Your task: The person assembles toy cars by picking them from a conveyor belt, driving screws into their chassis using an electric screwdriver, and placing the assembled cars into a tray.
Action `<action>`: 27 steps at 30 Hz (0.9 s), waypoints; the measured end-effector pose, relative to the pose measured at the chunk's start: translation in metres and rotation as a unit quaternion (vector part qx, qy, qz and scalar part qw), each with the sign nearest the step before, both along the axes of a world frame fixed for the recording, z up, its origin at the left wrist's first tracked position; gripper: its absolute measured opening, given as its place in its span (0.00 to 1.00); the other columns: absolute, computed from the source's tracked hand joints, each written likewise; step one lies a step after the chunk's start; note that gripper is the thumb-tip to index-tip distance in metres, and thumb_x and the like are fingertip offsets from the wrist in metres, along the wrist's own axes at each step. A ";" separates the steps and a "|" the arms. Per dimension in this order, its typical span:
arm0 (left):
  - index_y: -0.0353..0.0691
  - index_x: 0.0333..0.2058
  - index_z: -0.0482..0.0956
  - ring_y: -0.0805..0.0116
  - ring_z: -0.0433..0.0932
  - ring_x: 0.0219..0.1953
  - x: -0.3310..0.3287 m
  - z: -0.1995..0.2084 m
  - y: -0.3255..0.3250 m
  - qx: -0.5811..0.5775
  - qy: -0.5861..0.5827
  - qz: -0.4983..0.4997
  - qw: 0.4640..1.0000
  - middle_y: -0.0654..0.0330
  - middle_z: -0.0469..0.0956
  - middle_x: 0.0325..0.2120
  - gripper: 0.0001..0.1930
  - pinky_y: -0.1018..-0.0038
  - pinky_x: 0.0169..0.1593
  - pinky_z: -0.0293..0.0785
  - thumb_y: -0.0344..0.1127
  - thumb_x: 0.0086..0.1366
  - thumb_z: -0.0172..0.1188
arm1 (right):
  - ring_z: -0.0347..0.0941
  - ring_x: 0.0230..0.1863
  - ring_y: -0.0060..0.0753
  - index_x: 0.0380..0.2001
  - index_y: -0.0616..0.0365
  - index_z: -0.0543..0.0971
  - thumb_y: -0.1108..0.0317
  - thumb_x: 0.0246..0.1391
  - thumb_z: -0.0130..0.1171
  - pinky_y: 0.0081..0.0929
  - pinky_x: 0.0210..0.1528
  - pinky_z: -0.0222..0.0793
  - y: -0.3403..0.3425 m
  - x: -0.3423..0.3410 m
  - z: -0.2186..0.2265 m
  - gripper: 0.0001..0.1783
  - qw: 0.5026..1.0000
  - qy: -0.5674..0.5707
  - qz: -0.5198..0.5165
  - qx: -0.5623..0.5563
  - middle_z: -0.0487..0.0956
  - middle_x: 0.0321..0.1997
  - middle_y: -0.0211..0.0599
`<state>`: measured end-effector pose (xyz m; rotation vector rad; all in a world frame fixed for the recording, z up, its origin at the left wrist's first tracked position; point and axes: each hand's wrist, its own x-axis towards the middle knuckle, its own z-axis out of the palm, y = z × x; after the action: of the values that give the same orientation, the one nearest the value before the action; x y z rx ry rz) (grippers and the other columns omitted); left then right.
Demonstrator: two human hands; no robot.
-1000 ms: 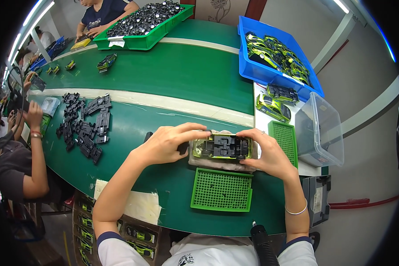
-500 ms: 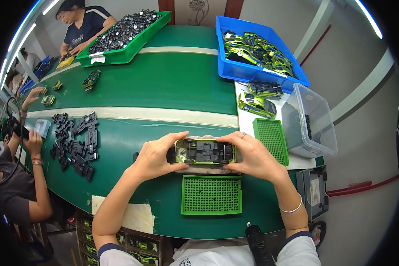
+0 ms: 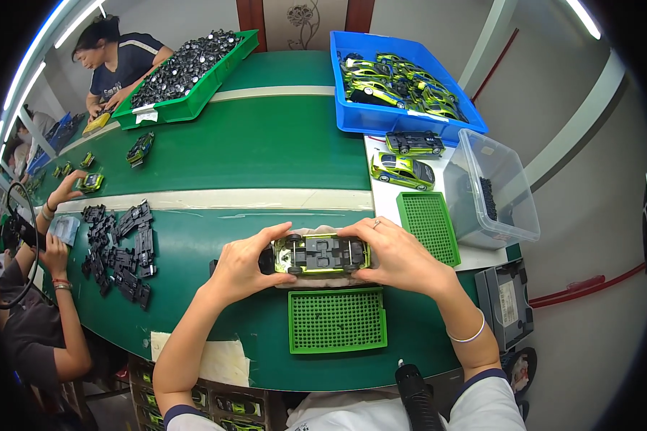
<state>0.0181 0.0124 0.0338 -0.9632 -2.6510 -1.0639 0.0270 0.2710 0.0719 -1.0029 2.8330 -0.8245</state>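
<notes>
A lime-green and black toy car (image 3: 322,253) lies upside down between my hands, its black chassis, wheels and axles facing up. My left hand (image 3: 243,263) grips its left end between thumb and fingers. At the other end my right hand (image 3: 402,257) holds it the same way, fingers along the far side and thumb on the near side. Beneath the car shows the edge of a pale pad (image 3: 316,282). A green perforated tray (image 3: 338,321) lies just nearer to me. A black electric screwdriver (image 3: 413,395) stands close to my body, its tip pointing away.
Black chassis parts (image 3: 126,251) lie piled at left, near a co-worker's hands (image 3: 63,194). On the right are a second green tray (image 3: 429,227), two toy cars (image 3: 402,171), a clear bin (image 3: 499,215) and a blue crate (image 3: 341,118) of car bodies. A green crate (image 3: 201,100) holds small black parts.
My view has shifted slightly; both hands stay on the toy car, and both its axles now show more clearly. The co-worker's far hand has come to a small toy car at left.
</notes>
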 end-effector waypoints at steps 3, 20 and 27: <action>0.44 0.52 0.63 0.58 0.74 0.39 0.000 0.003 0.000 -0.017 -0.027 -0.005 0.999 0.59 0.74 0.41 0.39 0.69 0.41 0.72 0.41 0.38 0.69 | 0.66 0.47 0.38 0.45 0.56 0.68 0.70 0.33 0.62 0.30 0.52 0.61 0.001 0.000 0.001 0.29 0.998 -0.053 -0.022 0.007 0.72 0.43 0.37; 0.42 0.52 0.63 0.83 0.57 0.23 -0.021 0.017 -0.049 0.161 -0.112 0.056 0.979 0.69 0.63 0.29 0.36 0.85 0.28 0.59 0.29 0.41 0.67 | 0.64 0.46 0.41 0.56 0.49 0.58 0.65 0.32 0.67 0.32 0.49 0.62 -0.003 0.003 0.009 0.45 0.998 -0.063 -0.002 0.010 0.68 0.47 0.40; 0.40 0.49 0.63 0.83 0.59 0.25 -0.022 0.003 -0.045 0.413 -0.017 0.062 0.908 0.66 0.65 0.31 0.30 0.87 0.29 0.58 0.24 0.45 0.63 | 0.63 0.51 0.41 0.56 0.51 0.59 0.66 0.30 0.68 0.32 0.54 0.58 -0.005 0.002 0.011 0.46 0.994 -0.101 -0.022 0.016 0.68 0.50 0.37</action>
<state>-0.0038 -0.0327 0.0365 -0.5695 -1.8839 -1.9171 0.0291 0.2656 0.0832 -0.8063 2.6953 -0.8291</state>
